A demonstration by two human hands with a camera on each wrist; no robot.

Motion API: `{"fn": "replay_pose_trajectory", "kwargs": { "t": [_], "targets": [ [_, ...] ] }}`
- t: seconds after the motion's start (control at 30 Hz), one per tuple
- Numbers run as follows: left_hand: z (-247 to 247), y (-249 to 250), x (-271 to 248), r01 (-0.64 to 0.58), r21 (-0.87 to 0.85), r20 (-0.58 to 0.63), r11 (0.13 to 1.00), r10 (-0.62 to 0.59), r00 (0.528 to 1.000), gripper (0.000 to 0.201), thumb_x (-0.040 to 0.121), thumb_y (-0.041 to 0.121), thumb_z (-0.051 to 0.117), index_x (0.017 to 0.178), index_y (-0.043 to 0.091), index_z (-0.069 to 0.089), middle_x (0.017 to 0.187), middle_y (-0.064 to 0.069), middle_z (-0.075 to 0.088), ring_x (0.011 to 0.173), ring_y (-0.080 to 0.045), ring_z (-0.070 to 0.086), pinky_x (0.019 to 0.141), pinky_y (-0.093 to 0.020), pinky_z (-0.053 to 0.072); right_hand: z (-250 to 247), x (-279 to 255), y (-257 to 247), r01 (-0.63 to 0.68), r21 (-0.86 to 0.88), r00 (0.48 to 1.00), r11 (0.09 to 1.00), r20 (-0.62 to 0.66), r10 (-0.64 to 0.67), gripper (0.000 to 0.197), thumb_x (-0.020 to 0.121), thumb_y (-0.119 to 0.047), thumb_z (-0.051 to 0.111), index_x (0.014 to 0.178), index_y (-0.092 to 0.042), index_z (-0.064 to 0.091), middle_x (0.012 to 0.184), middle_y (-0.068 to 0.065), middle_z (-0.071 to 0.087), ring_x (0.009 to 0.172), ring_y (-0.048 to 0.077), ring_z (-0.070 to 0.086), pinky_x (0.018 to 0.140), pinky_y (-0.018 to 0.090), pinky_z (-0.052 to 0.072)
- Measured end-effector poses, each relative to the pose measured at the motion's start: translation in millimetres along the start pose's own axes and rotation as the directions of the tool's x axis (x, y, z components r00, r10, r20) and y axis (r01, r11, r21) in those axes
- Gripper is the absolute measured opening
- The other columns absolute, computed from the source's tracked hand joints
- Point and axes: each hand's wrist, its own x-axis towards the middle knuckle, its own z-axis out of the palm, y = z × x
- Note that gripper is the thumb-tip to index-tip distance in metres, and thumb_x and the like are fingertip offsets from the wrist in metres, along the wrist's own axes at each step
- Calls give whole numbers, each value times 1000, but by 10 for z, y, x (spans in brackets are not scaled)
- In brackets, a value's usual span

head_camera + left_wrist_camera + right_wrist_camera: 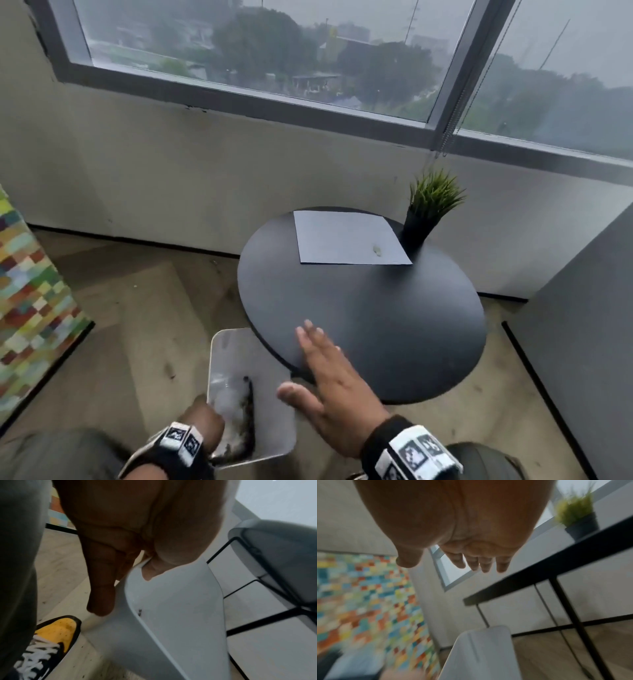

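My left hand (202,421) grips the near rim of a white plastic bin (239,359), held just below the near edge of the round black table (376,325). In the left wrist view the thumb lies inside the bin (180,615) and the fingers (101,588) curl outside it. Dark debris (248,411) and crumpled clear plastic lie in the bin. My right hand (329,370) is open and flat, its fingers straight, over the table's near edge beside the bin (481,649). A white sheet of paper (342,240) lies at the table's far side with a small pale scrap (376,249) on it.
A small green plant in a black pot (431,202) stands at the table's far right edge. A colourful patchwork piece of furniture (30,301) is on the left, a grey panel (582,325) on the right. Thin black table legs (565,601) stand on the wood floor. My yellow shoe (58,627) is below the bin.
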Motion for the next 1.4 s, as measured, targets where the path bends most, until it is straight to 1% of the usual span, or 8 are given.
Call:
{"fn": "replay_pose_trajectory", "kwargs": {
  "t": [0.2,0.5,0.63,0.8,0.9,1.1,1.23,1.4],
  "targets": [
    [-345,228,-309,-75,-233,19,970,82,996,49,98,12,44,145,13,35,135,-17,59,116,-33,59,92,-28,45,-278,-37,830,-607,-154,788,780,-249,564,84,87,-74,19,153,-23,11,163,3,0,149,27,-2,118,53,6],
    [-662,120,-547,-212,-243,67,947,235,970,62,73,27,53,135,24,49,127,-4,66,109,-21,65,91,-31,52,152,184,-190,69,-181,995,981,-52,-80,83,89,-70,32,154,-26,4,163,-5,1,149,13,-2,118,32,-5],
    [-719,53,-598,-115,-207,90,972,136,987,59,84,18,53,141,14,40,130,-15,63,113,-32,63,91,-33,50,-112,419,364,-496,-148,863,855,-194,467,79,89,-72,23,153,-28,8,163,-1,-3,149,27,-8,118,55,-1],
    [-861,192,-741,-197,-238,122,951,230,965,69,69,27,50,138,22,43,130,-7,62,110,-23,61,83,-25,46,455,195,-323,148,-231,987,962,98,-128,83,85,-78,14,152,-28,15,163,-2,-3,149,20,-9,119,47,-7],
    [-901,187,-706,-245,-218,137,945,278,951,69,69,27,50,138,25,42,130,-1,60,113,-20,59,85,-21,46,190,89,-190,303,73,950,950,-104,-295,58,91,-54,50,143,-28,43,152,-9,37,142,5,28,119,29,19],
    [-952,86,-623,-263,-193,134,945,291,947,70,60,24,46,130,19,52,121,-4,67,108,-25,65,95,-36,52,-244,-161,1011,-663,-58,716,746,-339,610,74,91,-66,27,151,-24,21,162,6,9,148,25,6,119,51,9],
    [-910,74,-546,-231,-212,160,950,267,951,70,63,27,47,133,27,44,127,-1,65,110,-20,63,98,-35,51,362,-130,285,-415,-272,905,868,-220,364,79,84,-76,4,152,-37,-3,159,-5,-21,146,25,-23,111,60,-17],
    [-975,216,-704,-289,-210,135,934,320,938,44,79,16,55,122,25,51,120,-3,66,104,-17,63,81,-23,48,490,22,-308,192,-69,980,979,-37,-195,68,87,-71,32,148,-41,23,161,-12,12,149,8,3,120,45,-2]
  ]
}}
